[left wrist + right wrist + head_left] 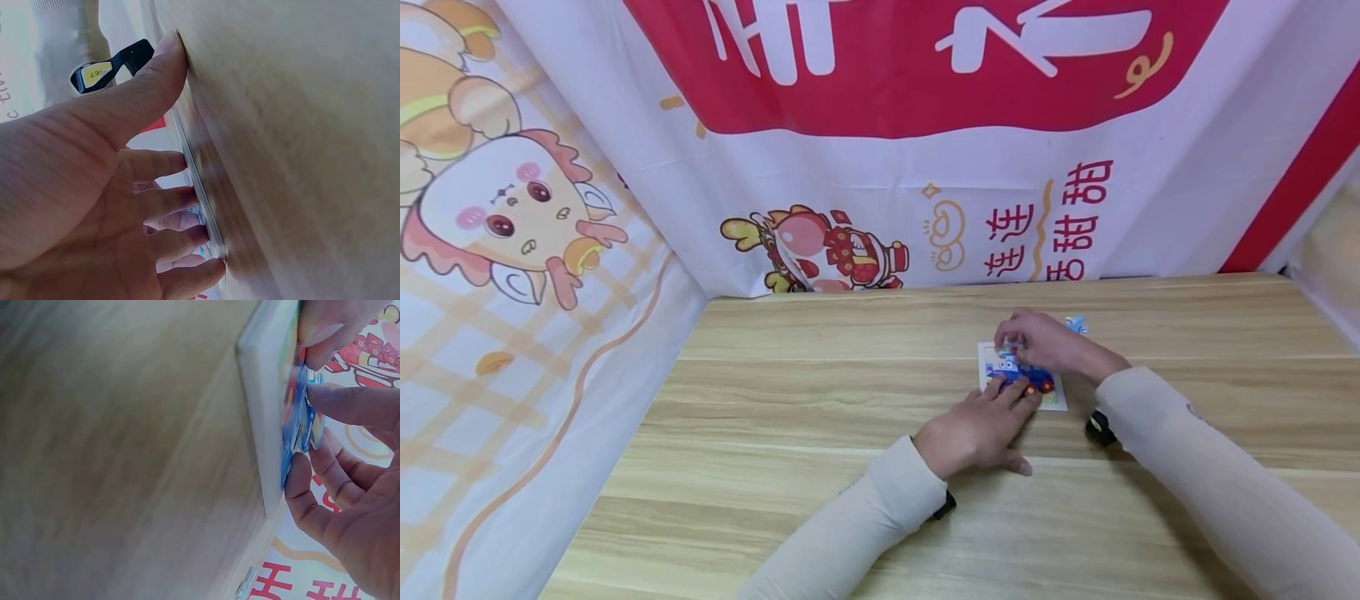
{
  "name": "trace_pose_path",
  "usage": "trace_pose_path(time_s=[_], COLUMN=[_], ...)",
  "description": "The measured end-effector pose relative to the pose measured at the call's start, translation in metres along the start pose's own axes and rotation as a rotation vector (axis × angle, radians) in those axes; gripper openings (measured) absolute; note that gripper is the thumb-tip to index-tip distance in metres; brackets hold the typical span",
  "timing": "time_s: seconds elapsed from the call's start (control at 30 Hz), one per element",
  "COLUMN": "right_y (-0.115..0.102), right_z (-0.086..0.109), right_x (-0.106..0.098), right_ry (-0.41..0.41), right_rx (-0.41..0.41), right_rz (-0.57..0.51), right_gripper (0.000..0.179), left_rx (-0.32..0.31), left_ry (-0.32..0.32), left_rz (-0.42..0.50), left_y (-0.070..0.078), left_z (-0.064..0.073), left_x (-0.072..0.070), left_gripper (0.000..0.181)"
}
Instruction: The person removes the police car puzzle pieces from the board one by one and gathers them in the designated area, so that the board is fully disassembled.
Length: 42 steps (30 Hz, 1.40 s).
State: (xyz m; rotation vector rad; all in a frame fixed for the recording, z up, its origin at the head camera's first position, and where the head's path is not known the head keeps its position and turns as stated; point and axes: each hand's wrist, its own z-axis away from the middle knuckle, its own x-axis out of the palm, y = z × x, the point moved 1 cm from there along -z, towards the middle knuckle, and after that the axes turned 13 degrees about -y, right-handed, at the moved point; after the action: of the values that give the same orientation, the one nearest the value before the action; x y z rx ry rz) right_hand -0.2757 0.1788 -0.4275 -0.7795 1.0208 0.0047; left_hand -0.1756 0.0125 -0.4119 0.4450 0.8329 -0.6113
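A small jigsaw puzzle (1057, 405) in a white frame lies on the table, showing a blue cartoon car. The fingertips of my left hand (976, 429) rest on its near-left part, fingers spread and fairly straight, the thumb out on the wood. In the left wrist view, the left hand (119, 200) touches the frame's edge. At the puzzle's far side, my right hand (1047, 340) pinches a puzzle piece (317, 425) between thumb and fingers. That piece stands slightly raised over the picture in the right wrist view. Whether it sits in a slot, I cannot tell.
A loose light-blue puzzle piece (1077, 324) lies on the table beyond the right wrist. The wooden table (760, 400) ends at a printed cloth backdrop (850, 183), with another cloth (550, 333) hanging along the left side.
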Motion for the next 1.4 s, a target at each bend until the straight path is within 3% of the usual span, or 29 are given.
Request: trace_pose_path(time_s=[0.87,1.4], right_y=[0.009,0.005], right_z=[0.008,0.012], right_x=[-0.003,-0.004], right_ry=[0.034,0.058], right_rx=[-0.081,-0.101], right_rz=[0.005,-0.055], right_gripper=[0.028,0.034], left_rx=[-0.004,0.005], left_ry=[0.008,0.002], left_rz=[-0.006,0.019], left_y=[0.000,-0.001], left_z=[-0.001,0.000], left_x=[0.000,0.000], left_gripper=[0.093,0.093])
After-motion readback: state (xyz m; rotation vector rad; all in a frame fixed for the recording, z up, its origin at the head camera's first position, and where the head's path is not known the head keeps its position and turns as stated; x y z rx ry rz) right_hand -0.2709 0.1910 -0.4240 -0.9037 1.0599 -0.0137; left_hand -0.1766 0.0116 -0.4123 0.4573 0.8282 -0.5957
